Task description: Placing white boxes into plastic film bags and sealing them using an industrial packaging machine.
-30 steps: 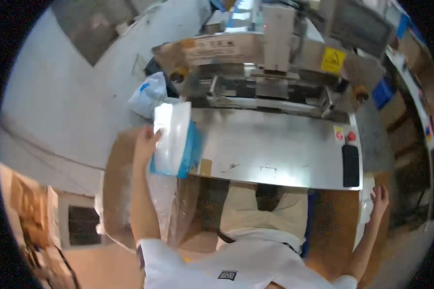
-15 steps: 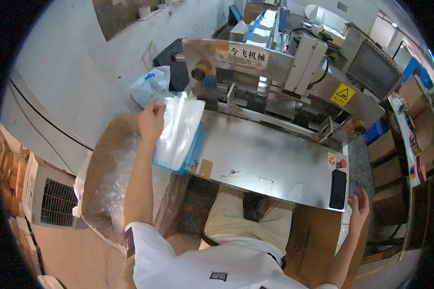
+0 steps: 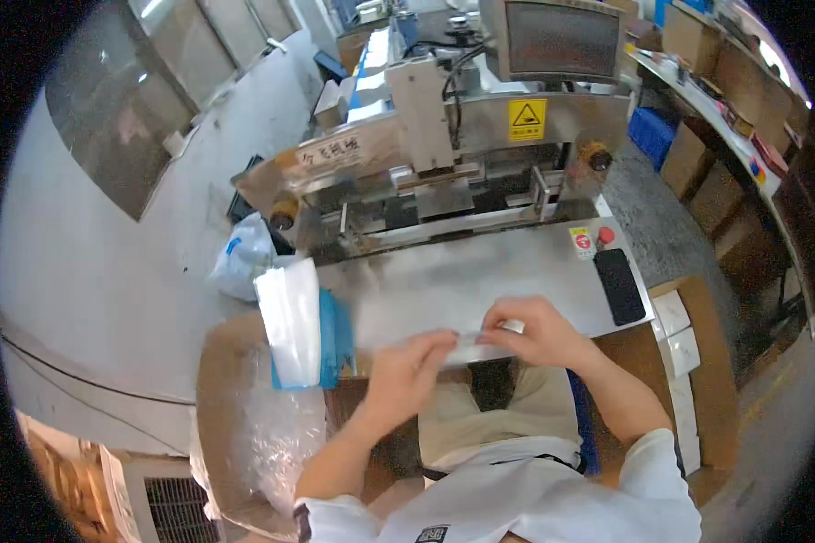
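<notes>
Both of my hands meet over the front edge of the metal worktop [image 3: 407, 294]. My left hand [image 3: 406, 376] is closed, fingertips pinched together. My right hand [image 3: 539, 333] is closed too, its thumb and fingers curled around something small and pale. A thin, whitish or clear piece seems to span the gap between the fingertips, but blur hides what it is. To the left of my left hand, a stack of glossy white plastic bags [image 3: 292, 321] lies on a blue tray [image 3: 337, 337].
A machine with a metal crossbar [image 3: 570, 116] stands behind the worktop. A red button [image 3: 606, 235] and a black phone-like slab [image 3: 618, 288] sit at its right end. A carton of clear plastic [image 3: 276, 443] stands left; a carton with white boxes [image 3: 684, 353] stands right.
My left hand has left the white bags and come to the middle front. My right hand has moved left from beside the worktop to meet it. The whole view has shifted.
</notes>
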The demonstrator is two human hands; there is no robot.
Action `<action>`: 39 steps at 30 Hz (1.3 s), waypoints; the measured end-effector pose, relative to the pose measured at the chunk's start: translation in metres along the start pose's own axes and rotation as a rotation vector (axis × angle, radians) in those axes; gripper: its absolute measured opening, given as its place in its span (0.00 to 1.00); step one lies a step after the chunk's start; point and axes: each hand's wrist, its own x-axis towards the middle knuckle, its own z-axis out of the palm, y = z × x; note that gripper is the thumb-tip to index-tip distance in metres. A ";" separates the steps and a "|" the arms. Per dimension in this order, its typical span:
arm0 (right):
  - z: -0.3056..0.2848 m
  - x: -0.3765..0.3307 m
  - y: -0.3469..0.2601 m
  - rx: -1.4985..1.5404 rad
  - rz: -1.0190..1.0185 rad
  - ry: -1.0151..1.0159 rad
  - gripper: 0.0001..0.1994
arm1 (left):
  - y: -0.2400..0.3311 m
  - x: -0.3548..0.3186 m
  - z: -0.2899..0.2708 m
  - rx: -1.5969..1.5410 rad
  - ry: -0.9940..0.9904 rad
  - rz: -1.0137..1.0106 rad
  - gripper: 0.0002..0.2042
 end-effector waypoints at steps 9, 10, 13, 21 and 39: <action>0.014 -0.025 0.011 -0.166 -0.381 0.274 0.08 | -0.035 -0.024 0.054 -0.309 -0.028 -0.532 0.09; 0.015 -0.028 0.015 -0.191 -0.418 0.214 0.09 | -0.041 -0.027 0.060 -0.326 0.095 -0.475 0.10; 0.020 -0.039 0.029 -0.264 -0.351 0.042 0.09 | -0.020 -0.010 0.055 0.237 0.195 0.207 0.13; 0.013 -0.041 0.043 -0.288 -0.251 -0.134 0.07 | -0.030 0.018 0.040 0.203 -0.462 0.081 0.10; 0.007 0.115 0.197 0.028 0.098 -0.185 0.09 | -0.185 0.194 0.001 -0.018 -0.654 -0.325 0.14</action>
